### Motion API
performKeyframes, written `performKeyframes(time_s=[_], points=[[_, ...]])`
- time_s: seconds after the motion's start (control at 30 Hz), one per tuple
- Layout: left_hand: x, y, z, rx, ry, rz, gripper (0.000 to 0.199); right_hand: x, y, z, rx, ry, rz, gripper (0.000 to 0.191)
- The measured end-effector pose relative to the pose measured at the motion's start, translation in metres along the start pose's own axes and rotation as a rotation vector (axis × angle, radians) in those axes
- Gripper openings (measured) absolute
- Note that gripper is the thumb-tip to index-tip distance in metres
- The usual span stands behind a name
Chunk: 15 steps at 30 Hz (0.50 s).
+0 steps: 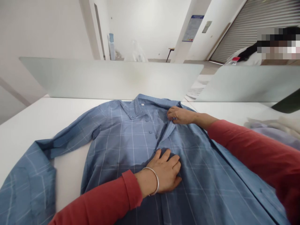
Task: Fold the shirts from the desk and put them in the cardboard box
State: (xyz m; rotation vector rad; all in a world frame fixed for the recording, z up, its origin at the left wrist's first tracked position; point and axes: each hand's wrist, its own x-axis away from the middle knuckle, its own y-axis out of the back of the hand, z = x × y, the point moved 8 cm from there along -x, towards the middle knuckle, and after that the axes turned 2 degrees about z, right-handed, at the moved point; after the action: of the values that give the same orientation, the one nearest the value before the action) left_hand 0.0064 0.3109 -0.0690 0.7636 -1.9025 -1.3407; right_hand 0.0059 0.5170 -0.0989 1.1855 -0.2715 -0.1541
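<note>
A blue checked button-up shirt (126, 137) lies spread face up, its collar (154, 100) toward the far side and one sleeve (30, 165) bent out to the left. Flat on the middle of the shirt front, beside the button placket, rests my left hand (165, 172), fingers spread, a silver bangle at the wrist. My right hand (179, 115) pinches the edge of the right front panel just below the collar, lifting it so the upper front gapes. Buttons show on the left panel near the collar.
The shirt lies on a white table (67, 117). Frosted dividers (112, 79) stand along its far edge. Folded pale cloth (278, 131) lies at the right. Beyond the divider sits another person (248, 56) near a red-capped bottle (233, 61).
</note>
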Motion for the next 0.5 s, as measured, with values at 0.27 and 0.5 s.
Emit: performKeyframes(time_s=[0.27, 0.5], points=[[0.0, 0.001, 0.0, -0.01, 0.004, -0.011, 0.045, -0.051, 0.04, 0.019, 0.068, -0.063, -0.165, 0.024], [0.0, -0.001, 0.0, -0.018, -0.001, 0.021, 0.046, -0.087, -0.001, 0.025, 0.108, -0.095, -0.067, 0.023]])
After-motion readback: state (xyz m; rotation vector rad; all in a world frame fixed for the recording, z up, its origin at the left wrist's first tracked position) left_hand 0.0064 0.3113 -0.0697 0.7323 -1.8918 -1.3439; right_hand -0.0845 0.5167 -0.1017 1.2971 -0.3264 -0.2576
